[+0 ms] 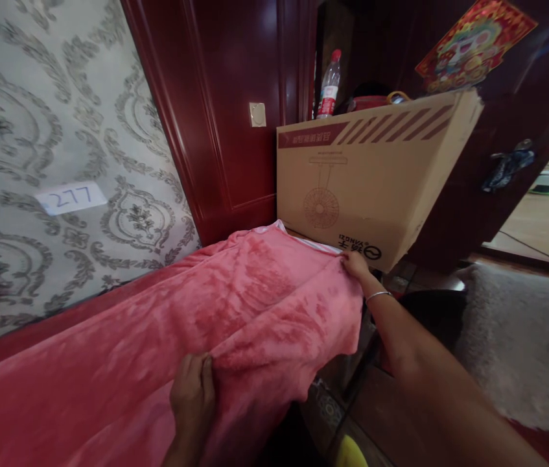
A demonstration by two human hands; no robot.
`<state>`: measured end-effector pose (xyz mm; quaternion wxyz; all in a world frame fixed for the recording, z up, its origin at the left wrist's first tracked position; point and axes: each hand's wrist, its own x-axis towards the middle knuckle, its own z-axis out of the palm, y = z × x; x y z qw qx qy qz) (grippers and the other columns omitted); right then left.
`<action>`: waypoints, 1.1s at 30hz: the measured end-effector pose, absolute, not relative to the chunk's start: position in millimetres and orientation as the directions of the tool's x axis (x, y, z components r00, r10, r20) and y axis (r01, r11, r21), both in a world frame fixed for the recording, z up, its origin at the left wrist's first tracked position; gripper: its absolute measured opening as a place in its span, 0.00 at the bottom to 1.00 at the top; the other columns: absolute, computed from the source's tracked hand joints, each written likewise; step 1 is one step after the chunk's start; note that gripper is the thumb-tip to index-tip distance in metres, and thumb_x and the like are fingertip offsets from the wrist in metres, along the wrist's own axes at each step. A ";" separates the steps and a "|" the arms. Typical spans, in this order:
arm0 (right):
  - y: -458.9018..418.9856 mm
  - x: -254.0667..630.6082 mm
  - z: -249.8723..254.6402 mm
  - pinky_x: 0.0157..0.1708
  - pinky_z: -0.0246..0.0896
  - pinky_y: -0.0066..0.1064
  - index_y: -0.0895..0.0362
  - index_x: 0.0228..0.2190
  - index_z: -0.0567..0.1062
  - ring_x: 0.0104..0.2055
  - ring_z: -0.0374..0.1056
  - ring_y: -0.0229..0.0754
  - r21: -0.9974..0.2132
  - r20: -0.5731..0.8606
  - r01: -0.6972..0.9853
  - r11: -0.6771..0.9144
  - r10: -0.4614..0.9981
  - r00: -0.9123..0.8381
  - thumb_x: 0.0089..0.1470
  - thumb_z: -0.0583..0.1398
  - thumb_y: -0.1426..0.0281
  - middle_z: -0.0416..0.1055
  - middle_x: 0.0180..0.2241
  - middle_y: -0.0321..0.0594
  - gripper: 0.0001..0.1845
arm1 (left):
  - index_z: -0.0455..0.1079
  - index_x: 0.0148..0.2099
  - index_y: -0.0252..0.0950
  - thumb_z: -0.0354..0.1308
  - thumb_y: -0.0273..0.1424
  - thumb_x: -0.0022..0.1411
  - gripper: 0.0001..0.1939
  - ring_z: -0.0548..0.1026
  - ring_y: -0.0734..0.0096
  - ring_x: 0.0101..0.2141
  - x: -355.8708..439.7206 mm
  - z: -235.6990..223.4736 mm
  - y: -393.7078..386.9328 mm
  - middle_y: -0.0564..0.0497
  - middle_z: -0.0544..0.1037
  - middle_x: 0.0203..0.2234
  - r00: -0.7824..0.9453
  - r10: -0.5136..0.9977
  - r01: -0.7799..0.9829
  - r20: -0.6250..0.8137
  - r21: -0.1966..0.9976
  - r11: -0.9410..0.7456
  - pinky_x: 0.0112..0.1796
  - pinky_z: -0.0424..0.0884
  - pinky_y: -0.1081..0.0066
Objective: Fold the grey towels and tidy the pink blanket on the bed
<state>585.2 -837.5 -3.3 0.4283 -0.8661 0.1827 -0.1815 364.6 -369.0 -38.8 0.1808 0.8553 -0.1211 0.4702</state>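
A pink blanket (157, 350) lies over a surface (99, 301) beside the wall (60, 97), hanging past the surface's right edge. The left hand (194, 386) pinches a fold of it between thumb and fingers, toward that edge. The right hand (356, 264) pinches the blanket's border near the surface's far right corner, just beside a cardboard box (366, 181) at the far end.

We see a dim room, brighter on the pale floor (546, 224) at right; thin highlights streak the glossy red panelling (235, 155), the numbered paper slip (70, 198) blurs, and wide-angle distortion stretches the right forearm (444, 370).
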 end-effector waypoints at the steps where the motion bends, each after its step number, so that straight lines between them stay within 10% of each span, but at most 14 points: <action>1: -835.8 583.4 -3.0 0.45 0.62 0.30 0.59 0.34 0.83 0.43 0.70 0.46 -0.796 0.196 -0.154 -0.586 -0.490 0.850 0.51 0.59 0.79 0.76 0.40 0.48 0.13 | 0.69 0.37 0.39 0.47 0.29 0.72 0.12 0.71 0.69 0.27 364.2 -37.7 -369.5 0.53 0.73 0.26 0.522 -0.044 -0.377 0.852 0.184 -0.908 0.30 0.65 0.69; 14: -819.5 574.5 9.6 0.53 0.57 0.37 0.62 0.45 0.76 0.49 0.64 0.49 -0.793 0.504 -0.041 -0.608 -0.693 0.515 0.61 0.48 0.74 0.71 0.47 0.53 0.19 | 0.69 0.39 0.38 0.49 0.26 0.71 0.09 0.71 0.68 0.29 356.5 -39.7 -371.3 0.51 0.73 0.28 0.389 -0.070 -0.392 0.918 0.097 -0.915 0.33 0.66 0.68; 33: -819.0 585.0 3.8 0.47 0.62 0.38 0.64 0.41 0.80 0.42 0.68 0.50 -0.803 0.411 -0.122 -0.583 -0.691 0.595 0.58 0.52 0.74 0.76 0.41 0.54 0.18 | 0.71 0.36 0.38 0.47 0.29 0.73 0.13 0.71 0.69 0.28 354.7 -44.3 -368.5 0.51 0.72 0.25 0.416 0.004 -0.321 0.909 0.151 -0.935 0.32 0.66 0.68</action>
